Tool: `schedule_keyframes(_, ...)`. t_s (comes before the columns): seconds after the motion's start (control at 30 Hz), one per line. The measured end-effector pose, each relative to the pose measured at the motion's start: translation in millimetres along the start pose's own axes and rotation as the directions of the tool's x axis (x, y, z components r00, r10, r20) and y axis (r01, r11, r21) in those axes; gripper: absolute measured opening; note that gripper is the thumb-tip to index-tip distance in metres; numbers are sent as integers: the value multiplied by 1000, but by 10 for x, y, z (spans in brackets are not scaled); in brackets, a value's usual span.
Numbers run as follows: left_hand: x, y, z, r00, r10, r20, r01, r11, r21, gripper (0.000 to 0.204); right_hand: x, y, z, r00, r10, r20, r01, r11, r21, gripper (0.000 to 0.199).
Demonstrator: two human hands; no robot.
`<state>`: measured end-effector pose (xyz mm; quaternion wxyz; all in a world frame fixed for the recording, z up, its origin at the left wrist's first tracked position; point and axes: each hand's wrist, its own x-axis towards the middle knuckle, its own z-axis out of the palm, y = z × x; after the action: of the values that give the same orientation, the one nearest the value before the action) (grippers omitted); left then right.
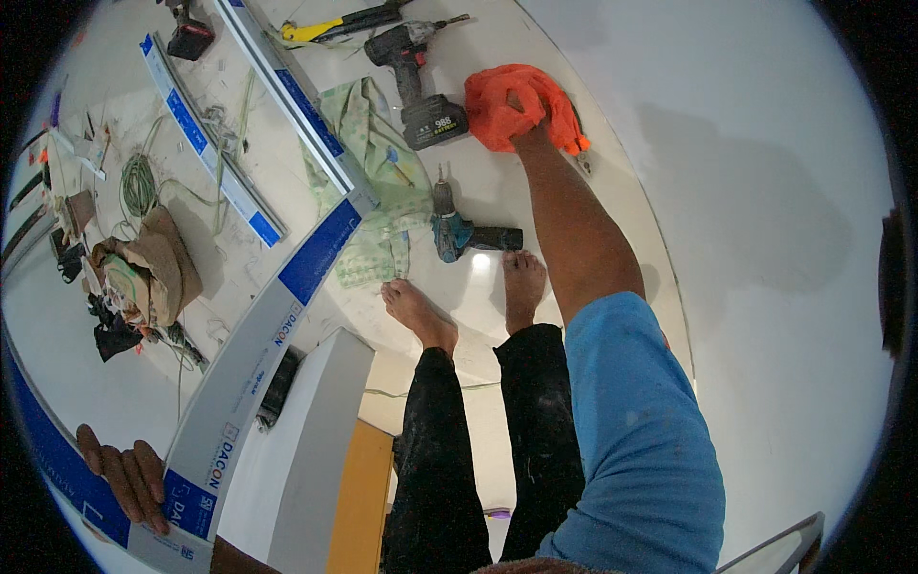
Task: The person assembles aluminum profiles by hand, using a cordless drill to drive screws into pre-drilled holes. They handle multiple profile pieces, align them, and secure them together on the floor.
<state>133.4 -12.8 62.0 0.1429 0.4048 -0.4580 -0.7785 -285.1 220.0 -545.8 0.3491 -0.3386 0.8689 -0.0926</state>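
Two hands work well apart: the left hand [122, 478], at the lower left of the frame, is clamped on a long white-and-blue strip [253, 373], and the right hand [517, 103], at the upper centre, reaches into an orange bag [499, 96]. The bag's folds cover most of the right hand; whether its fingers grip anything cannot be told.

The strip slants from the lower left toward the centre. The left hand holds it near its close end, presumably to steady the length while the right arm is extended. The bag lies beside a large black drill [406, 81], likely for easy reach. A smaller teal drill [457, 230] lies just ahead of the bare feet, near a green patterned cloth [378, 182] (probably spread to protect the floor).

The floor [583, 230] is pale and glossy, and meets a plain white wall [765, 258] at the right of the frame. A white box-like unit [320, 440] stands at the lower centre-left. A cable coil [139, 185] and a brown sack [158, 263] occupy the left side.
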Motion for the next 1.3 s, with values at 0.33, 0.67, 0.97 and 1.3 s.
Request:
schedule_keyframes(0.33,129,-269,445,941,228,-249,-209,973,98,33,-150,53,369,992,95,-77,-82,984,156,37)
schedule_keyframes(0.67,27,-233,291,940,238,-244,-225,971,79,33,-218,132,549,981,174,-82,-140,938,318,36)
schedule_keyframes(0.97,56,-287,401,937,230,-264,-215,973,85,31,-269,600,707,928,372,-22,-180,499,848,36)
schedule_keyframes(1.3,167,-221,218,991,133,-16,-133,991,26,30,-628,824,390,944,321,-82,-156,649,744,26)
